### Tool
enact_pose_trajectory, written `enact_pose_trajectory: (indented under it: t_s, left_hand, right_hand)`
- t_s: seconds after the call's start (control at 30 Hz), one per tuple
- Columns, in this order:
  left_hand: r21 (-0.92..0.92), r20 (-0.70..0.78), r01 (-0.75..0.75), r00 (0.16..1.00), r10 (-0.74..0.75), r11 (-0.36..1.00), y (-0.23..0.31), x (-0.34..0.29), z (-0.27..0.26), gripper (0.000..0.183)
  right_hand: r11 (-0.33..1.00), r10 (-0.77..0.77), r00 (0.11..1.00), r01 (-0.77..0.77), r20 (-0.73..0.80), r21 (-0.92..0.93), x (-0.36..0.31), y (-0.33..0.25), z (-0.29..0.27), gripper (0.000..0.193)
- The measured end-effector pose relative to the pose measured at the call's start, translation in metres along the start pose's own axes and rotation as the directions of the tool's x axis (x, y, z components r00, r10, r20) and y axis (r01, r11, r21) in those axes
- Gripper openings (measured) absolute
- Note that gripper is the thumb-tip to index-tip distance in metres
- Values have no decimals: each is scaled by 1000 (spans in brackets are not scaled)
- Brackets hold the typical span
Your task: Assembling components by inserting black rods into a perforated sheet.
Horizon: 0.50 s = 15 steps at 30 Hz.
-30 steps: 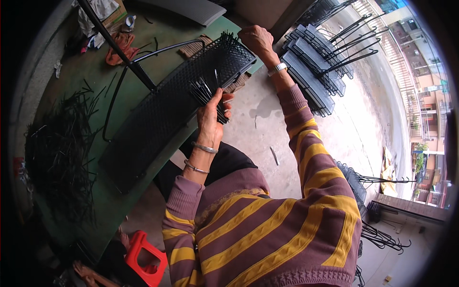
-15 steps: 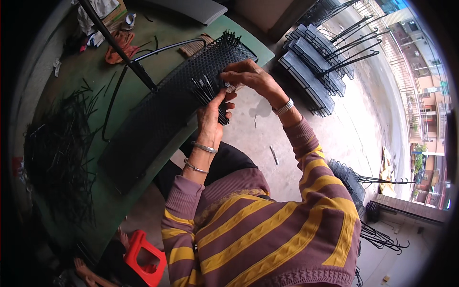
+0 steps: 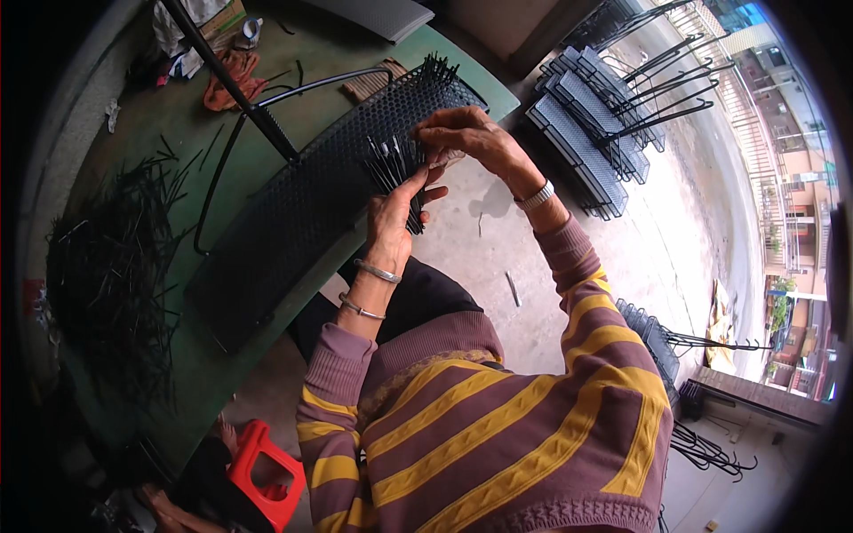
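Observation:
My left hand [image 3: 391, 218] is closed round a bundle of thin black strips [image 3: 387, 169], which fan out at their upper end and poke out below the palm. Just above its thumb, my right hand [image 3: 471, 138] is pinched together close to the bundle. Something small and pale [image 3: 444, 157] shows between the two hands, too blurred to name. Beneath them, a long black perforated metal panel [image 3: 293, 213] lies tilted on the green table [image 3: 200, 355]. More short black strips [image 3: 440, 69] stand clustered at the panel's far end.
A large heap of black strips [image 3: 115, 275] covers the table's left side. A black bent-tube frame [image 3: 267, 124] rises by the panel. An orange-red cloth [image 3: 233, 82] lies farther back. Stacked mesh racks [image 3: 595, 124] stand on the floor at right; a red stool [image 3: 267, 480] and another person's arm [image 3: 169, 511] are lower left.
The whole view has shifted slightly. Both hands stay at the bundle, with the right fingers still pinched beside the left thumb.

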<state>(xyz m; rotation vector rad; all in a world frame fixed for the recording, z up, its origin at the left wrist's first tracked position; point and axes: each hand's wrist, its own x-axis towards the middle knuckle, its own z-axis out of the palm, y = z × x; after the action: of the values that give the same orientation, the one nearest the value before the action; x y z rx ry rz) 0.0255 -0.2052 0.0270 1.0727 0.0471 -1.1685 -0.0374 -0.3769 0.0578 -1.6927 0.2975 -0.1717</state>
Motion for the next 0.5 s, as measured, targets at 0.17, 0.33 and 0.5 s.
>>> enact_pose_trajectory:
  t_s: [0.17, 0.33, 0.5]
  left_hand:
    - [58, -11, -35, 999, 36, 998, -1, 3, -3, 26]
    - [49, -55, -98, 993, 101, 994, -5, 7, -3, 24]
    - [-145, -48, -35, 998, 29, 989, -9, 10, -6, 28]
  right_hand:
    - [996, 88, 996, -89, 18, 24, 2, -5, 1, 23]
    - [1000, -22, 999, 22, -24, 19, 4, -5, -10, 20]
    - [932, -346, 816, 244, -463, -268, 29, -12, -33, 12]
